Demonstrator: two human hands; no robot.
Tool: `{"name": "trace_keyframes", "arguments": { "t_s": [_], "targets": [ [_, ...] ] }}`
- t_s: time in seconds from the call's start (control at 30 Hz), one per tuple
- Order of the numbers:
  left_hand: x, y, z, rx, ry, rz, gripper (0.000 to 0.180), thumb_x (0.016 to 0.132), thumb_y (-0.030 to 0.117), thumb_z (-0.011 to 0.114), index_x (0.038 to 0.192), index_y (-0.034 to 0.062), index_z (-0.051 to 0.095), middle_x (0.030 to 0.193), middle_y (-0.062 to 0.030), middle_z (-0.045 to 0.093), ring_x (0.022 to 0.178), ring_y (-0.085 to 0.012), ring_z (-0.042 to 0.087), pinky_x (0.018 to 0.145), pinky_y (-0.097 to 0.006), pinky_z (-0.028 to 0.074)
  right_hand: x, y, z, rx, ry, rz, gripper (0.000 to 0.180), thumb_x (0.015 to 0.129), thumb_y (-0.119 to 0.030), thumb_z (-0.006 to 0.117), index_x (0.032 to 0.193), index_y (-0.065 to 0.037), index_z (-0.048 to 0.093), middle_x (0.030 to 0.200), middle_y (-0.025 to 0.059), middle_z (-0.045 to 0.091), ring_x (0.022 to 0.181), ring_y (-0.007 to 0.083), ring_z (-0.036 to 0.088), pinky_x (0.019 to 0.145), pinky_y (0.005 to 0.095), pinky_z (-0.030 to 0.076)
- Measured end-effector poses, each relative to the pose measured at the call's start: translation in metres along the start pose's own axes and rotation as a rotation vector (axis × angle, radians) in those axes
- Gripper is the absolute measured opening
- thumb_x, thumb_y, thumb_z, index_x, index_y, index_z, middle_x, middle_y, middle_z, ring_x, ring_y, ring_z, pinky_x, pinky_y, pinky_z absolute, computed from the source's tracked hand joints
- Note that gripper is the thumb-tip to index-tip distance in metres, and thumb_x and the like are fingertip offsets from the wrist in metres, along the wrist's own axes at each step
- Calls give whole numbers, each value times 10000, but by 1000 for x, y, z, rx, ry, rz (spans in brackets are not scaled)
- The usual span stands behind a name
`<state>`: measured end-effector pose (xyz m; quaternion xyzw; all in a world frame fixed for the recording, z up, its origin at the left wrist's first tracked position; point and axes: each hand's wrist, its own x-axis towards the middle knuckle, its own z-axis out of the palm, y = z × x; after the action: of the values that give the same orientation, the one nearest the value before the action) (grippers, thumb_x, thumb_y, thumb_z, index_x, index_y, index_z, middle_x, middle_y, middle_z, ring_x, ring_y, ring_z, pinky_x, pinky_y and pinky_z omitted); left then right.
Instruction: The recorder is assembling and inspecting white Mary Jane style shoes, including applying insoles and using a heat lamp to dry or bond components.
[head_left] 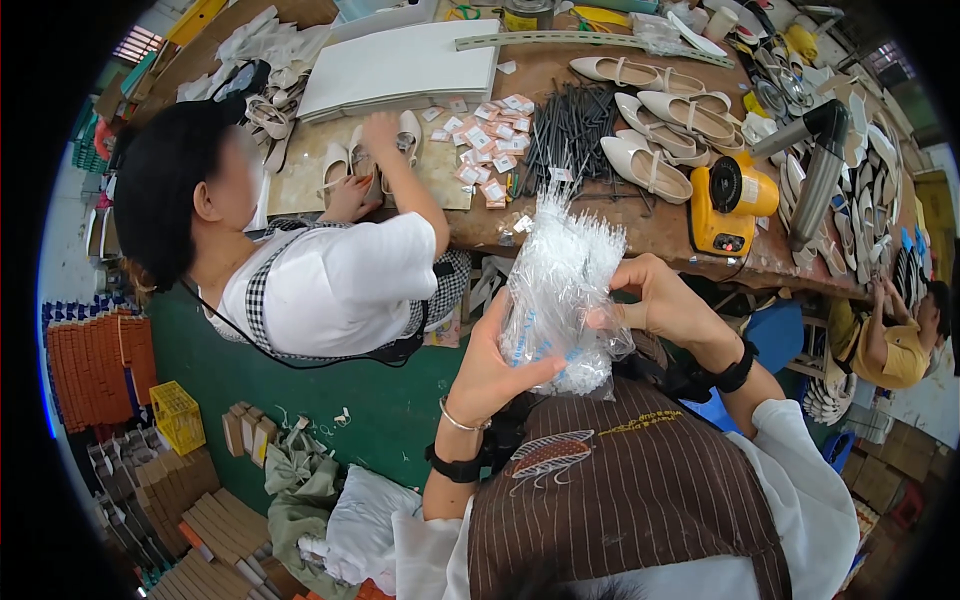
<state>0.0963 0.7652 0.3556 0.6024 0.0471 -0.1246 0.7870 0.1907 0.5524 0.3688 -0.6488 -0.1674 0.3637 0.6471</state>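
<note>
Apron: brown striped apron [620, 500] with a leaf motif, worn over white sleeves, lowest in view and just below both hands.
Left hand: left hand [492, 370] is closed on the lower left side of a clear plastic bag [560, 290], thumb pressed across its front; a thin bracelet and a black strap sit on that wrist.
Right hand: right hand [660, 300] pinches the bag's right edge, fingers curled together on the film; a black band circles the wrist behind it.
Bag: held upright between the two hands, above the apron, stuffed with small white plastic pieces; its bunched top rises past the fingertips toward the table edge.
Left of the left hand: a co-worker in a white top [340, 285] sits at the table, both hands on pale shoe parts.
Beyond the bag: wooden worktable [600, 225] with a heap of black sticks [570, 130] and scattered small paper tags [490, 135].
Beyond the right hand: yellow machine [730, 200] at the table edge, cream flat shoes [655, 125] behind it.
Far right of the right hand: another person in a yellow top [890, 345].
Far left, low: stacked cartons [200, 520] and a yellow crate [178, 415] on the green floor.
</note>
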Motion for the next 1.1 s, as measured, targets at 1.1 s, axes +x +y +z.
{"name": "trace_keyframes", "arguments": {
  "t_s": [1.1],
  "targets": [
    [3, -12, 14, 110, 149, -3, 695, 679, 34, 809, 1276, -42, 460, 1162, -92, 588, 1067, -140, 560, 931, -289, 457, -5, 14, 9, 58, -101, 78, 331, 751, -184, 843, 969, 21, 701, 882, 19, 686, 815, 46, 551, 721, 247, 458]
  ]
}}
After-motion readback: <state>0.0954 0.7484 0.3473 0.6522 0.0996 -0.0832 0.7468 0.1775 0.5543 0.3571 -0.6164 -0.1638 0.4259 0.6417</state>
